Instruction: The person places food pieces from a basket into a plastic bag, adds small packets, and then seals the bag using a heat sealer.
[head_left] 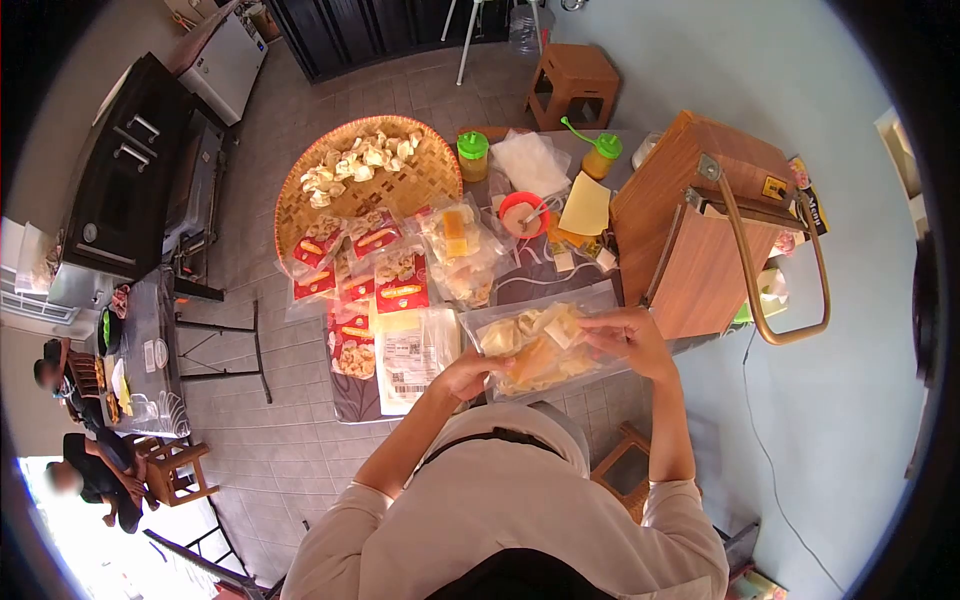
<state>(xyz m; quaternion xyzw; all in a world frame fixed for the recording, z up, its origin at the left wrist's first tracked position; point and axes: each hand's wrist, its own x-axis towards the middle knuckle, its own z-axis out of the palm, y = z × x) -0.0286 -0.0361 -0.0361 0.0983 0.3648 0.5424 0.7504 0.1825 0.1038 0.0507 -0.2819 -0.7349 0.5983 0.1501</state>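
A clear plastic bag hangs between my hands at the table's near edge. Inside it are pale, folded pieces that look like dumplings or crackers, and an orange sachet. My left hand is closed on the bag's left side, thumb on top. On the right, my right hand has its fingers pinched at the bag near a small pale square piece; its exact hold is partly hidden. Just left of the bag lies a stack of white labelled packets.
Red-labelled snack packs and a filled clear bag lie beside a woven round tray of pale pieces. Behind are green-capped jars, a red bowl and a wooden case with a metal handle. Two people sit far left.
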